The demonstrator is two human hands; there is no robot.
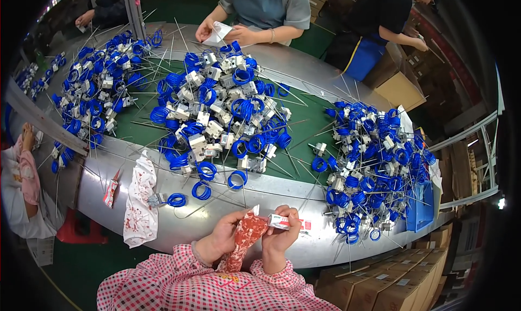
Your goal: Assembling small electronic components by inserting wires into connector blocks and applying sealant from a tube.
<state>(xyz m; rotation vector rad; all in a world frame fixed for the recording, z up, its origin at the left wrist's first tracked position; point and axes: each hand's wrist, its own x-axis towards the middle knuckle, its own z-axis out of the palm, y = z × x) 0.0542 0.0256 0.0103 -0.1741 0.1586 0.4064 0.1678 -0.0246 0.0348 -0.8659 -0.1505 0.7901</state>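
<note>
Close to my body at the bench edge, my left hand (221, 237) is closed round a white wiping cloth (247, 241) heavily smeared with red. Beside it, my right hand (282, 238) pinches a small white tube with red print (281, 222). The tube's left end meets the cloth near its top; the nozzle cannot be made out. On the metal to the left lie a second white sheet spotted red (142, 202) and another tube with a red tip (112, 190). Just beyond my hands are loose coils of blue tubing (201, 190) with thin rods.
Large heaps of white-and-grey parts with blue coils (217, 107) cover the green belt (301, 129), their thin rods sticking out. Another heap (374, 170) stands right, beside a blue bin (420, 208). Cardboard boxes (388, 284) stand lower right. Co-workers (266, 12) sit and stand across the bench.
</note>
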